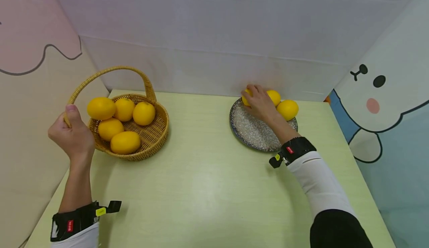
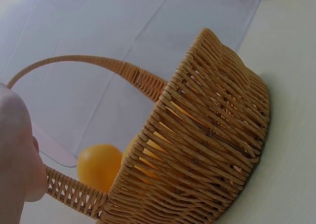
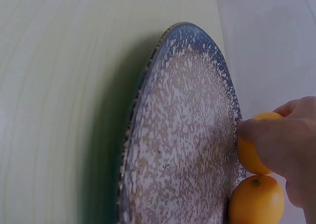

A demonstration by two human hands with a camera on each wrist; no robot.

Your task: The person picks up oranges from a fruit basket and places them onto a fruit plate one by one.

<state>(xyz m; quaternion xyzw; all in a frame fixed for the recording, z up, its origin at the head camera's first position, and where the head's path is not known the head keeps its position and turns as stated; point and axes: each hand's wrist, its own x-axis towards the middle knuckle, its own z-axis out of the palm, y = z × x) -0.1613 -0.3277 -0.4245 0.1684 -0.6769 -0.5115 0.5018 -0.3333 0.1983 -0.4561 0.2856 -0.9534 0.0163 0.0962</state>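
Note:
In the head view my left hand [image 1: 75, 134] grips the tall handle [image 1: 115, 69] of a wicker basket [image 1: 161, 136], its fingers curled round the handle's left side. Several oranges [image 1: 125, 142] lie inside, one of them high by the rim close to that hand. Over at the right, my right hand [image 1: 259, 102] holds an orange [image 1: 247, 97] at the back edge of a speckled grey plate [image 1: 256, 132]. In the right wrist view, thumb and fingers reach round this orange [image 3: 250, 152]. Two more oranges [image 1: 287, 110] sit beside it along the plate's back right.
A pale wooden table [image 1: 201, 188] lies under the basket and plate. White cloth [image 1: 201, 69] rises behind them as a back wall. Printed side panels [image 1: 385, 102] stand at left and right. The plate stands near the table's back edge.

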